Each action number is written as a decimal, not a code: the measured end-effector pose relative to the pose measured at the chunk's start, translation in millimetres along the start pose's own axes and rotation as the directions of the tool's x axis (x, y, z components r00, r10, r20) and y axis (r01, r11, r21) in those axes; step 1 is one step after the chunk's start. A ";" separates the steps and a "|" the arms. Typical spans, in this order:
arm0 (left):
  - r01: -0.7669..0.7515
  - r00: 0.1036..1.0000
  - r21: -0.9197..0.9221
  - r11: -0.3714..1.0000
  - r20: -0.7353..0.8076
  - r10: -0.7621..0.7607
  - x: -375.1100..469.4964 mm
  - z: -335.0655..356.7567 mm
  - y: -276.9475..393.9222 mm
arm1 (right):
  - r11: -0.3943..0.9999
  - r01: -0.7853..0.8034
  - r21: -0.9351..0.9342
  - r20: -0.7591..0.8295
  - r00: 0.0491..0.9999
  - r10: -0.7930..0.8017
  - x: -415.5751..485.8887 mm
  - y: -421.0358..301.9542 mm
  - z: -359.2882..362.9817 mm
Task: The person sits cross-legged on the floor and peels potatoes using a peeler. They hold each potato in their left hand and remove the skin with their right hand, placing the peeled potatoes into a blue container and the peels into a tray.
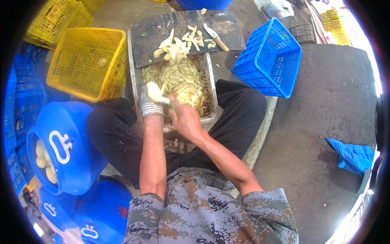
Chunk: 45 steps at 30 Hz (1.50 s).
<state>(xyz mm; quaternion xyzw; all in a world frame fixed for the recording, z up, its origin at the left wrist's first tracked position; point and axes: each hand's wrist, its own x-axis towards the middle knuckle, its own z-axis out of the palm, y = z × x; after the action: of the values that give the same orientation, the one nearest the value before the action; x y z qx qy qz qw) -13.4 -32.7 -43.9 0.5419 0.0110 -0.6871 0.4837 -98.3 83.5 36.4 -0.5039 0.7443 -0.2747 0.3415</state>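
My left hand [148,102], in a grey-and-white striped glove, holds a pale peeled vegetable [154,91] over a metal crate [213,91] of pale peelings [186,82]. Blurred by motion, my right hand [186,119] is bare and closed around a tool with a greenish part [173,106], right beside the vegetable; the tool's kind cannot be told. Across the far end of the crate lies a dark board [146,45]. On it are thick pale peelings [175,50] and a knife with a wooden handle [220,42].
A yellow plastic crate [88,31] with one round pale piece stands at the left. Below it, a blue plastic barrel [82,146] holds several peeled pieces, with more blue barrels [103,210] nearby. To the right are a tilted blue crate [259,58] and a dark slab [304,122] bearing blue cloth [353,155].
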 end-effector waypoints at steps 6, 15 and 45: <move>-0.057 0.998 -0.093 0.994 0.019 0.059 -0.5 1.2 -1.2 | 0.999 0.037 0.005 -0.181 0.983 -0.036 6.1 1.8 -29.2; -0.027 0.988 -0.045 0.999 0.153 0.033 3.8 1.5 -0.7 | 0.974 -0.082 0.211 -0.022 0.996 0.089 40.4 -6.1 -5.5; 0.036 0.999 -0.232 0.972 0.046 -0.026 20.5 -3.8 3.0 | 0.994 -0.068 0.083 -0.026 0.997 0.070 30.2 -8.0 -28.3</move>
<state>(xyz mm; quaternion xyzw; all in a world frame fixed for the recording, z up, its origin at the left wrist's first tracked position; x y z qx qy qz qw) -7.4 -45.6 -59.4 0.4664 0.0893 -0.7000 0.5333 -123.9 54.4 52.9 -0.4595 0.7542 -0.3004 0.3603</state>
